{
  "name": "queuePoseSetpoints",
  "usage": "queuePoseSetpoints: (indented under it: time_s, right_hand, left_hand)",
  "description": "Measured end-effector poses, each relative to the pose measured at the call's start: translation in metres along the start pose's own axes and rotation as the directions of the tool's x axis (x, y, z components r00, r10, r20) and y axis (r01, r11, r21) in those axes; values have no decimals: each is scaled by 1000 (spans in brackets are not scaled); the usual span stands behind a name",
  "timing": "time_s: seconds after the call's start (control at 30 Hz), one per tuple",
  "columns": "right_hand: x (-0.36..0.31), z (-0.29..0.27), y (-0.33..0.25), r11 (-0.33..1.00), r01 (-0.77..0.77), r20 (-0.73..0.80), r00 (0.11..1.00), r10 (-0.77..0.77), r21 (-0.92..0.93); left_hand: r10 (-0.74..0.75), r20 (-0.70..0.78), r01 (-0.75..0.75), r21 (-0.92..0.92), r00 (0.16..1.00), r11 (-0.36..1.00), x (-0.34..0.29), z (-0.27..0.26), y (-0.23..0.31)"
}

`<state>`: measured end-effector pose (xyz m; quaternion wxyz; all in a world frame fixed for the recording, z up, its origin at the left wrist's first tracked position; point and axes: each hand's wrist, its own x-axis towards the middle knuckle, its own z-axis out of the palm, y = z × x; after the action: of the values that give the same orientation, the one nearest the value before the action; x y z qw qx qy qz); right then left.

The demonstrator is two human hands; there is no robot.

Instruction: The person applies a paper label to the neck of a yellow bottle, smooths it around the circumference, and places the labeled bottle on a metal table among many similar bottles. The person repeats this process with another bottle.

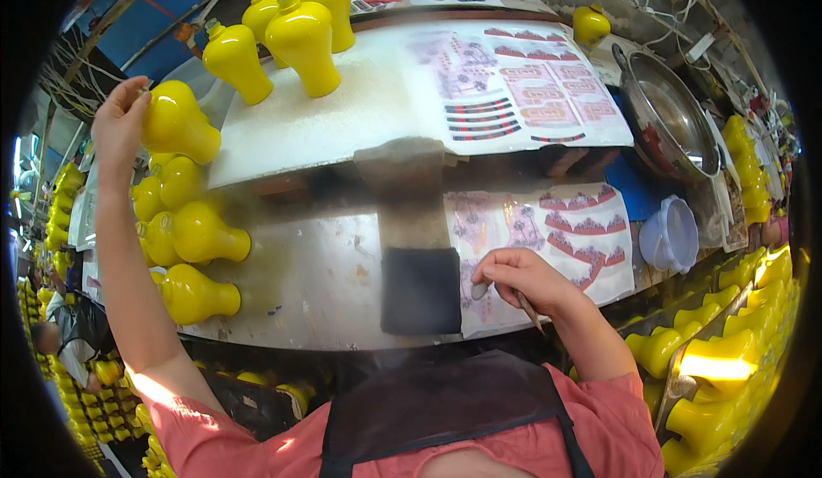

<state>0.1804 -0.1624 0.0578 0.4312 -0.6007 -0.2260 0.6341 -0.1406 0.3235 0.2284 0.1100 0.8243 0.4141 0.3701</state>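
At the far left my left hand (122, 123) is closed at the neck end of a glossy yellow vase (177, 120), which is tilted with its wide base toward the lower right. My right hand (527, 277) is closed around a slim stick-like tool (529, 309); a rounded grey piece (479, 290) shows at its fingertips, and I cannot tell whether the two are one thing. That hand hovers over a printed decal sheet (612, 260) with purple and red patterns. Just left of it lies a dark square cloth pad (419, 291).
Several yellow vases (300, 46) stand upright on the raised white board (351, 127); others (201, 294) lie stacked at left. A second decal sheet (522, 84) covers the board's right. A large metal pan (670, 114) and a lavender basin (670, 234) sit right, above racks of vases (723, 358).
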Motion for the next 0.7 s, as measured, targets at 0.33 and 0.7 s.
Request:
queuePoseSetpoints:
  time_s: [0.33, 0.7]
  right_hand:
    - [13, 36, -11, 892, 360, -87, 914, -395, -273]
    - [53, 55, 8, 929, 364, -262, 892, -369, -69]
  left_hand:
    - [266, 408, 61, -633, 874, 772, -125, 3, 165]
    - [271, 228, -178, -360, 935, 916, -265, 196, 182]
